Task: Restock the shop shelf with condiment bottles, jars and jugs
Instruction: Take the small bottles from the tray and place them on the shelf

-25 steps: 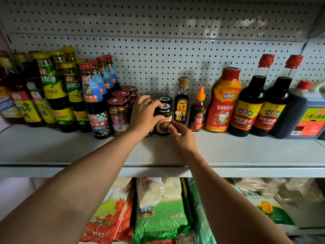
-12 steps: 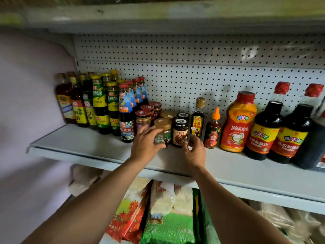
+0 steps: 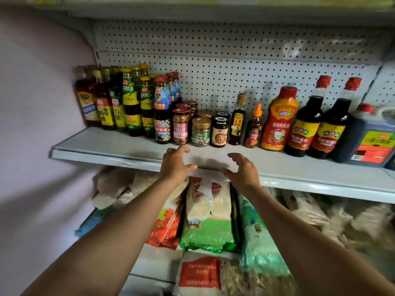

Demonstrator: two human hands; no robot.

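Condiments stand in a row on the grey shelf (image 3: 111,146). At its middle sit a gold-lidded jar (image 3: 201,131) and a black-lidded jar (image 3: 219,132), side by side, with a red-lidded jar (image 3: 180,126) to their left. My left hand (image 3: 174,165) and my right hand (image 3: 241,170) hover over the shelf's front edge, below these jars. Both hands have loosely curled fingers and hold nothing. Tall dark sauce bottles (image 3: 132,103) fill the left end. An orange squeeze bottle (image 3: 279,119), two red-capped soy bottles (image 3: 305,124) and a dark jug (image 3: 372,137) stand to the right.
A white pegboard (image 3: 235,67) backs the shelf, and a pale wall (image 3: 38,103) closes the left side. Below the shelf lie bags of grain (image 3: 208,221) and other packets (image 3: 164,223). Another shelf's underside (image 3: 192,9) runs above.
Both hands have let go of the jars and drawn back to the shelf's front edge. The gold-lidded jar stands uncovered beside the black-lidded one. The view has pulled back.
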